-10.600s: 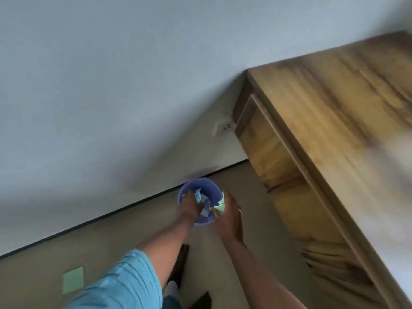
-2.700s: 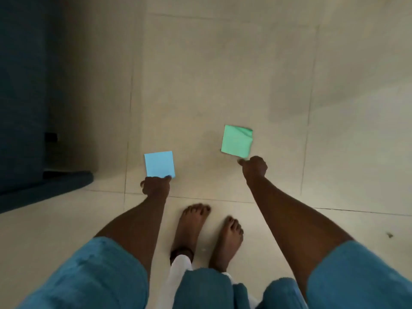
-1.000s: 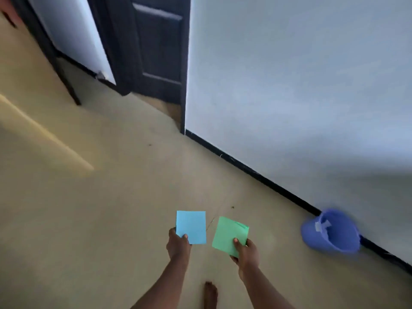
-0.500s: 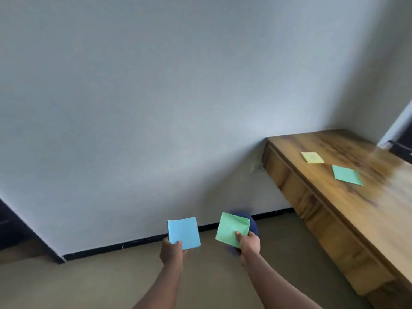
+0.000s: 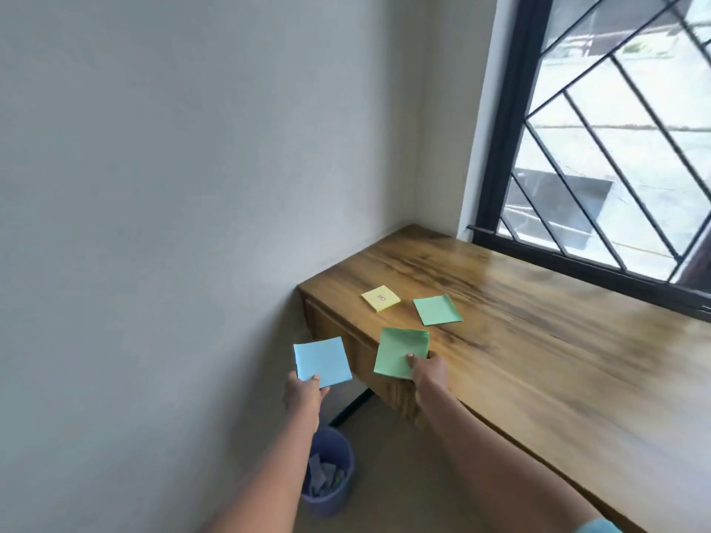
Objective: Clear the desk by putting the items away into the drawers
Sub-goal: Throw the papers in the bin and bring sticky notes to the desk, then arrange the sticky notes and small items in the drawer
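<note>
Right then, my left hand (image 5: 304,392) pinched a blue pad (image 5: 322,362) out over the floor by the wall, and my right hand (image 5: 429,373) pinched a green pad (image 5: 400,357) at the desk (image 5: 538,340) edge. Beyond it, a yellow pad (image 5: 381,298) and a green note (image 5: 437,309) lay on the wood. Below, a bin (image 5: 331,471) stood.

Shiny brown wooden worktop (image 5: 538,340) with dark streaky grain, flat square blue paper (image 5: 322,362), thin square green paper (image 5: 398,357), small matt yellow paper pad (image 5: 380,298), smooth round purple plastic bin (image 5: 332,471), plain matt grey wall (image 5: 173,186), black metal window bars (image 5: 600,140)
</note>
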The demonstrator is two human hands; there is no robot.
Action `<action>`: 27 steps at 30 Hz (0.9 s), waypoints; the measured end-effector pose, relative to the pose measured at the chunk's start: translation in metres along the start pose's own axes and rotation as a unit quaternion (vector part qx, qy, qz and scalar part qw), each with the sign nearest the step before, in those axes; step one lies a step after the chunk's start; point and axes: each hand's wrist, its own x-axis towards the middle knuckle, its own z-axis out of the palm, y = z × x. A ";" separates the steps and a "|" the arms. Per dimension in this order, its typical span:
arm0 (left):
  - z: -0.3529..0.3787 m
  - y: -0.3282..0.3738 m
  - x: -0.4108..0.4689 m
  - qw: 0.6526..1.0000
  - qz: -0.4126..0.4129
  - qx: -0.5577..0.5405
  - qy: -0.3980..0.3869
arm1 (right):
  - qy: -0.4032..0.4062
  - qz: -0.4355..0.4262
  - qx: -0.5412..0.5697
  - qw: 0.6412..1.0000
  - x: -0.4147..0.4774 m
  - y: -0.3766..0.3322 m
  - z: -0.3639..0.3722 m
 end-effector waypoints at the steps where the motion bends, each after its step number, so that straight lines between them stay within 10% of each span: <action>1: 0.015 0.006 0.014 1.000 0.000 0.002 -0.017 | 0.017 -0.002 -0.004 1.000 0.013 -0.004 -0.001; 27: 0.317 0.096 0.212 0.935 0.029 0.265 -0.233 | 0.395 0.102 -0.018 0.913 0.192 -0.045 -0.085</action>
